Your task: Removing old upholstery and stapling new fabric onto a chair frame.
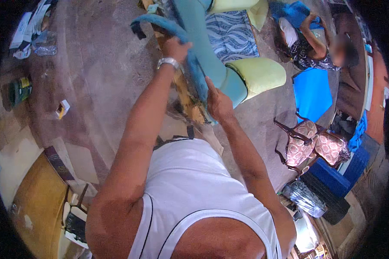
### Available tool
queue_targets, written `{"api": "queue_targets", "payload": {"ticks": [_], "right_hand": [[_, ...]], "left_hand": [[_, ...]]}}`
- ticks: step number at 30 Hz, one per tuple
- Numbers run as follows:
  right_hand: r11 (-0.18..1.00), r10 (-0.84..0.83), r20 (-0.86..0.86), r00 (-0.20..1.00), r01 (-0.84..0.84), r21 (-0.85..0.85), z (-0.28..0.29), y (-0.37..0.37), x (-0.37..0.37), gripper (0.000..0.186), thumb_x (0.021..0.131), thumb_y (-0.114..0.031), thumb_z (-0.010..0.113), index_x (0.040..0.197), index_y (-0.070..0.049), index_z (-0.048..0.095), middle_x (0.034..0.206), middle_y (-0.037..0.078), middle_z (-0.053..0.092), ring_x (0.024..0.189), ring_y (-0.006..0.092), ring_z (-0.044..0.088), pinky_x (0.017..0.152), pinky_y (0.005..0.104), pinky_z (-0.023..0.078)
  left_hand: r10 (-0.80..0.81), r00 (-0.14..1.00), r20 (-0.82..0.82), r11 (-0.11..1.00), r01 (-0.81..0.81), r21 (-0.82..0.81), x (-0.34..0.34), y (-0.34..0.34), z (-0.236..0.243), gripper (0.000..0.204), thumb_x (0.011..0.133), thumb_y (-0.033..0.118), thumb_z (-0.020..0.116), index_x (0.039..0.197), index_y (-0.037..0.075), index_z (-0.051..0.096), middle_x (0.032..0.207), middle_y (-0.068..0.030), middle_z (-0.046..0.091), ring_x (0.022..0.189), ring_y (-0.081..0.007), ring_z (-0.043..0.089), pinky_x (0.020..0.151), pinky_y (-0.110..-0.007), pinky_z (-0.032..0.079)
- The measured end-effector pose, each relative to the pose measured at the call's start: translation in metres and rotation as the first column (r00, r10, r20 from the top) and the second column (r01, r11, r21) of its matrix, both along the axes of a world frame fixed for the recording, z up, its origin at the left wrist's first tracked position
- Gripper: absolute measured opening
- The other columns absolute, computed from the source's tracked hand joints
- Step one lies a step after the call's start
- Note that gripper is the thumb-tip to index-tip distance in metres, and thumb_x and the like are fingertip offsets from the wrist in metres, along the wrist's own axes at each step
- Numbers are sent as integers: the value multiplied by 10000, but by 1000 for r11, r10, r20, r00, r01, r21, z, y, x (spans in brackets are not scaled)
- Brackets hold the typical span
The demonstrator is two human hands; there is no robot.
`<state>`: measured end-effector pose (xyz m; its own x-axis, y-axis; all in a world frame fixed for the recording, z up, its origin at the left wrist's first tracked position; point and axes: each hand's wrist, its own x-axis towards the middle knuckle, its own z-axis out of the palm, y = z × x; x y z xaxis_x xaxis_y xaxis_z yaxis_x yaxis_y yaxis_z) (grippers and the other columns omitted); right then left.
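Upholstered furniture in teal [196, 30], with pale yellow-green cushioned parts [257, 77] and a wavy-patterned panel [231, 32], lies before me on a rough wooden frame [186, 99]. My left hand [176, 48] is closed on a loose blue fabric strip [155, 20], which arches away from the upholstery toward the upper left. My right hand [219, 102] rests lower, against the right side of the blue edge, with its index finger pointing up along a thin dark line, perhaps a tool. The fingers are partly curled, and what they hold is unclear.
Another person [311, 47] at upper right handles blue material [291, 13]. A blue sheet [311, 93], pink-patterned chairs [300, 146] and dark blue pads [333, 175] lie right. A green container [19, 90], small box [62, 110], plastic bottle [45, 50] and wooden panel [34, 198] are left.
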<state>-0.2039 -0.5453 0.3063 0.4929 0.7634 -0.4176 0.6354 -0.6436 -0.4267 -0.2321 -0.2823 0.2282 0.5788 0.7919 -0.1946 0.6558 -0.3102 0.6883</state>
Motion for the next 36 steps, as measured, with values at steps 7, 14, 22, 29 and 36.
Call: {"api": "queue_targets", "payload": {"ticks": [7,14,22,29,36], "right_hand": [[1000,4,37,999,-4,-21,-17,45,12,647,988,-110,459,1594,-287,316,1073,240,688,934,462,674,797,550,535],[999,43,-25,999,-44,-25,5,-45,-22,660,982,-106,494,1598,-264,318,1048,219,684,928,458,675,805,556,532],[998,6,-41,999,-9,-65,6,-83,-30,641,996,-126,519,1594,-258,331,1052,203,676,873,444,675,761,548,540],[999,-25,-47,999,24,-22,-9,-112,-40,624,1012,-122,522,1587,-285,342,1084,199,681,881,452,675,761,544,545],[996,-2,-39,999,6,91,-9,-219,-67,643,1005,-120,541,1590,-291,336,1116,202,682,839,450,678,717,543,549]], "left_hand": [[156,977,146,970,-123,-211,-13,-10,-23,272,841,229,821,969,4,738,878,-135,762,805,-205,738,679,-383,585],[267,914,306,948,-192,-254,-48,-7,-26,219,870,187,810,971,4,741,892,-96,757,727,-167,708,596,-352,574],[479,807,346,818,-267,-509,-72,-21,22,184,892,163,796,997,26,734,889,-38,721,730,-122,662,618,-293,556],[436,775,457,885,-277,-375,-80,-27,31,241,860,177,821,1003,-2,744,889,-83,745,730,-159,674,658,-332,562],[456,725,516,863,-219,-455,-100,-48,56,220,935,209,762,1047,33,692,919,-39,689,842,-154,663,696,-312,558]]}}
